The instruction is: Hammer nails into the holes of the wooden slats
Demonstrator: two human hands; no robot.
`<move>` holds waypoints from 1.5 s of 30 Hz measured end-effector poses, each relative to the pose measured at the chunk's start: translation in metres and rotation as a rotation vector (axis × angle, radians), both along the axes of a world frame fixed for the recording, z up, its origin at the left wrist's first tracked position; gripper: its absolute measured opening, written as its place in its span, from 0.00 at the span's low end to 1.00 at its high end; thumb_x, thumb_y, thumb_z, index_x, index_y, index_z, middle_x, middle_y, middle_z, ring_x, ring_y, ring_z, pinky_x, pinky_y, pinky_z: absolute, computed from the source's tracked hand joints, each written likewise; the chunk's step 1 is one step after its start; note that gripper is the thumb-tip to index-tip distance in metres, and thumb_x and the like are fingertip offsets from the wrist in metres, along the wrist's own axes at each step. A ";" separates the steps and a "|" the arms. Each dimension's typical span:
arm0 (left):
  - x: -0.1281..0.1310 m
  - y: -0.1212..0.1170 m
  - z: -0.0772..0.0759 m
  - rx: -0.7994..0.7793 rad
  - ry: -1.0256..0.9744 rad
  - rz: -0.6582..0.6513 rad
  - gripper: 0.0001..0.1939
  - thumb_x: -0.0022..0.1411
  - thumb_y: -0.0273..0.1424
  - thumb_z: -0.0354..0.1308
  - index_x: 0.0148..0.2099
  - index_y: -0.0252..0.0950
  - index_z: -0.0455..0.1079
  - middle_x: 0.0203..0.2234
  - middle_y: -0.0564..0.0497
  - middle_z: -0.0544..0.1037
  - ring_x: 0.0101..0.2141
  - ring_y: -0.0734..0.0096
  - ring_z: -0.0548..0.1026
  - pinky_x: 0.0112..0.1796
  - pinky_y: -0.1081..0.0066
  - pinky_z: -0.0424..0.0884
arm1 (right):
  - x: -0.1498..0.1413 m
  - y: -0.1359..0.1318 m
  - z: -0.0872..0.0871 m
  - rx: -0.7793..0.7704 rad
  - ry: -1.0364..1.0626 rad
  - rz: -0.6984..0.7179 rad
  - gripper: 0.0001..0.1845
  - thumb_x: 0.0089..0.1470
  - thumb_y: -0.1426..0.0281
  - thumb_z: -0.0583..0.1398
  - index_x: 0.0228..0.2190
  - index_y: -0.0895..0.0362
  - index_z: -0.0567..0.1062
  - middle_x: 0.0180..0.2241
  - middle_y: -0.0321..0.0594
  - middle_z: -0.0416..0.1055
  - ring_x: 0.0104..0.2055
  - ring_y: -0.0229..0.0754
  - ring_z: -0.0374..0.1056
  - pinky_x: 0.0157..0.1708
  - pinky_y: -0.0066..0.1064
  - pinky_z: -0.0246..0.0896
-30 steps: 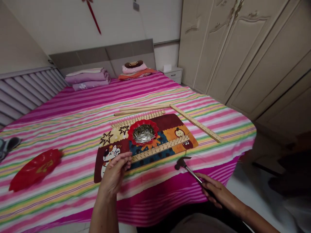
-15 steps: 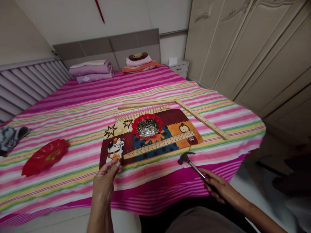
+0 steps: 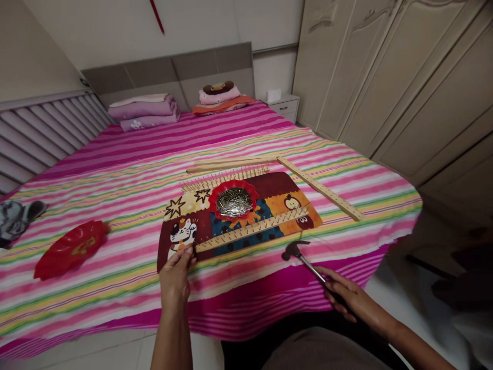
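Hammer (image 3: pixel 298 255) w/ dark head and metal shaft lies on the striped bed cover (image 3: pixel 115 205) near its front edge, head pointing toward the cartoon mat (image 3: pixel 273 187). Right hand (image 3: pixel 346 298) is wrapped round the handle end, fingers closed on it. Just beyond the hammer head sits a wooden strip w/ nails (image 3: pixel 252 229), running diag. across the mat's near side. Left hand (image 3: pixel 175 275) is at the strip's left end, by the cat print; fingertips (image 3: pixel 188 252) are drawn together there, but can't tell if they pinch anything or touch the strip. Mid-mat: red scalloped dish (image 3: pixel 233 200) full of loose nails. Behind it, a 2nd nailed strip (image 3: pixel 225 180) along the mat's far edge. Further back, plain wooden sticks (image 3: pixel 231 165), and a long holed batten (image 3: pixel 319 187) angled off to the right. Well apart to the left, a red plate (image 3: pixel 69 249). Folded bedding (image 3: pixel 142 110) sits at the headboard, wardrobe (image 3: pixel 385 77) on the right.
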State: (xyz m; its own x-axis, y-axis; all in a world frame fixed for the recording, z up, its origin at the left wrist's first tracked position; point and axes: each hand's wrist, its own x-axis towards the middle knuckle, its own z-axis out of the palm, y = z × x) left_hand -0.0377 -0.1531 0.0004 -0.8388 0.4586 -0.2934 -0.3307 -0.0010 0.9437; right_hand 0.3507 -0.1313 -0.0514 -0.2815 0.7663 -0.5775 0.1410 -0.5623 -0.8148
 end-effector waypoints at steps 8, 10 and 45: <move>0.001 0.005 -0.002 -0.022 -0.022 -0.010 0.05 0.40 0.21 0.64 0.26 0.31 0.75 0.25 0.52 0.77 0.23 0.82 0.71 0.23 0.82 0.69 | 0.001 0.000 -0.002 0.006 -0.016 0.009 0.39 0.47 0.59 0.57 0.59 0.60 0.59 0.16 0.26 0.56 0.15 0.31 0.50 0.11 0.19 0.39; 0.000 0.006 -0.003 -0.036 0.002 -0.020 0.05 0.40 0.22 0.64 0.26 0.31 0.75 0.25 0.52 0.77 0.24 0.81 0.71 0.24 0.80 0.69 | 0.001 0.000 -0.003 0.017 -0.017 0.014 0.38 0.48 0.59 0.57 0.59 0.60 0.59 0.16 0.26 0.56 0.15 0.31 0.50 0.11 0.19 0.39; 0.009 -0.004 -0.035 -0.295 0.766 -0.111 0.09 0.51 0.39 0.57 0.30 0.40 0.73 0.28 0.52 0.78 0.31 0.69 0.73 0.37 0.71 0.66 | -0.174 0.020 0.117 0.798 -0.003 0.642 0.27 0.57 0.75 0.49 0.57 0.51 0.66 0.27 0.33 0.69 0.25 0.35 0.61 0.27 0.27 0.59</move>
